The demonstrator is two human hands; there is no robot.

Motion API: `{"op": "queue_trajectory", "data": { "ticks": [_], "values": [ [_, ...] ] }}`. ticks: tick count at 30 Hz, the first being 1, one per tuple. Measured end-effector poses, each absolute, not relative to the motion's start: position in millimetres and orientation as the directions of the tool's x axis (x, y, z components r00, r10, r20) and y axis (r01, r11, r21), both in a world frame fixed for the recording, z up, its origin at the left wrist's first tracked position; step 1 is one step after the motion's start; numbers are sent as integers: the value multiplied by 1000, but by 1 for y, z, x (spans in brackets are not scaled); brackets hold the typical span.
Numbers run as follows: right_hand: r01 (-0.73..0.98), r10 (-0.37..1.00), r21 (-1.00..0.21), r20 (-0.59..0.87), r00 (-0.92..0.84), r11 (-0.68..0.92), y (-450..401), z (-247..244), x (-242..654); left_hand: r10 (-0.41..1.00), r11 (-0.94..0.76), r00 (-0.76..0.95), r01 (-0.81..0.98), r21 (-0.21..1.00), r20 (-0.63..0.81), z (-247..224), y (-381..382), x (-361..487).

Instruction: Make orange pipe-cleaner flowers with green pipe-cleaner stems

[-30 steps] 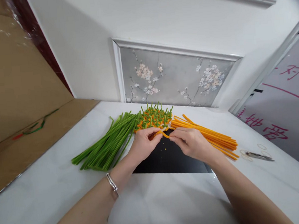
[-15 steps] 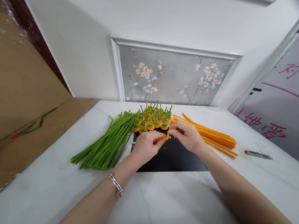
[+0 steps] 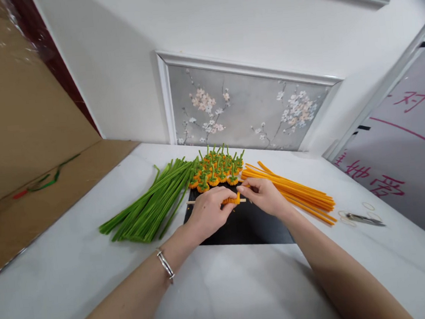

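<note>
My left hand (image 3: 208, 212) is closed around a thin wooden stick (image 3: 243, 200) with an orange pipe cleaner (image 3: 232, 200) coiled round it. The stick lies level, its ends showing on both sides of the fingers. Just to the right, my right hand (image 3: 263, 198) pinches the free length of the same pipe cleaner, which bends upward off the coil. Both hands are above a black mat (image 3: 256, 229). Behind them stand several small orange pumpkins (image 3: 213, 180) with green stems, made of pipe cleaner. Part of the coil is hidden by my left fingers.
Green pipe cleaners (image 3: 149, 204) lie in a pile at left, orange pipe cleaners (image 3: 300, 189) at right. Scissors (image 3: 364, 219) and thin rubber bands (image 3: 368, 206) rest farther right on the white table (image 3: 238, 286). Cardboard (image 3: 26, 116) stands at left; a wall panel (image 3: 245, 107) is behind.
The orange pipe cleaner's free end now points more upright from the coil, and more of the stick's right end shows. Both hands have shifted only slightly.
</note>
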State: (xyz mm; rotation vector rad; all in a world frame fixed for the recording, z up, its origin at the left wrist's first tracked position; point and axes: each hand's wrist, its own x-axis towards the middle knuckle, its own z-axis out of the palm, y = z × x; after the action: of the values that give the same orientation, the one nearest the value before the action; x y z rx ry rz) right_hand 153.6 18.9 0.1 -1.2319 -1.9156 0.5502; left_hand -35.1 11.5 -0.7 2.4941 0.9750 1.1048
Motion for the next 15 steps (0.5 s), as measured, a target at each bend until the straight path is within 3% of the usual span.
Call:
{"op": "queue_trajectory", "data": {
  "ticks": [10,15],
  "values": [
    [554,899,-724,222,-376,411,22,-7,158,661,-749,446,437,498,603,-1,11,-34],
    [517,861,-715,243,-447,471,15,-3,154,718,-693,383,464,552,581,2,13,-36]
  ]
}}
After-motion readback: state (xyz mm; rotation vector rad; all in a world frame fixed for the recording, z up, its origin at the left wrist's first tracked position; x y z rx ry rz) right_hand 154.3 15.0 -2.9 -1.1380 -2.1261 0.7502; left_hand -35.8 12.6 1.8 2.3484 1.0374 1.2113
